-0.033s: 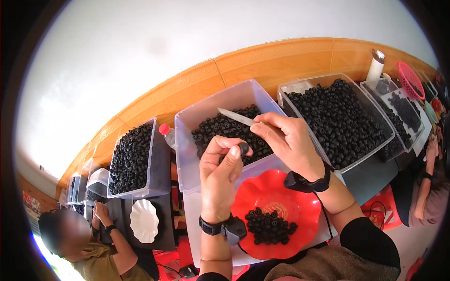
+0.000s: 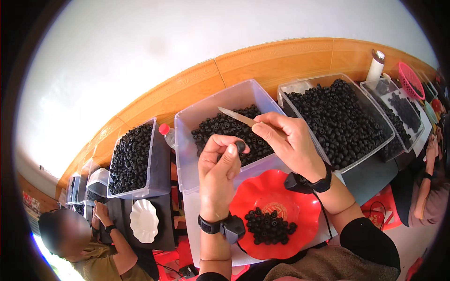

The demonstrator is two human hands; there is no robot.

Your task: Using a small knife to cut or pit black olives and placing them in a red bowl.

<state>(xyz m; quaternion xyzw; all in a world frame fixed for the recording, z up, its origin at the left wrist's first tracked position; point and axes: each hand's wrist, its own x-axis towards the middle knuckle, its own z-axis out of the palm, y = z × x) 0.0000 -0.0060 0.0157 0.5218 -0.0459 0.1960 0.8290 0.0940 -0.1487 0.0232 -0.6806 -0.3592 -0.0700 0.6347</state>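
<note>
My left hand (image 2: pixel 218 164) pinches a small round black rubber-like part (image 2: pixel 240 146) between thumb and fingers. In my right hand (image 2: pixel 290 140) is a knife (image 2: pixel 236 115), its blade pointing up and left, apart from the part. Both hands are over the near side of a clear plastic bin (image 2: pixel 187 159) partly filled with black parts (image 2: pixel 220 129), many with a hole in the middle. Below the hands lies a red scalloped bowl (image 2: pixel 304 206) with a small heap of the same parts (image 2: pixel 269 227).
More bins of black parts stand on the left (image 2: pixel 131 159) and right (image 2: pixel 337 126). A bottle with a red cap (image 2: pixel 165 129) is between two bins. A white scalloped dish (image 2: pixel 144 221) lies before a co-worker (image 2: pixel 101 239) at left. Another person's arm (image 2: pixel 427 178) shows at right.
My left hand and the black part have shifted very slightly left and up. The knife's blade has turned a little in my right hand.
</note>
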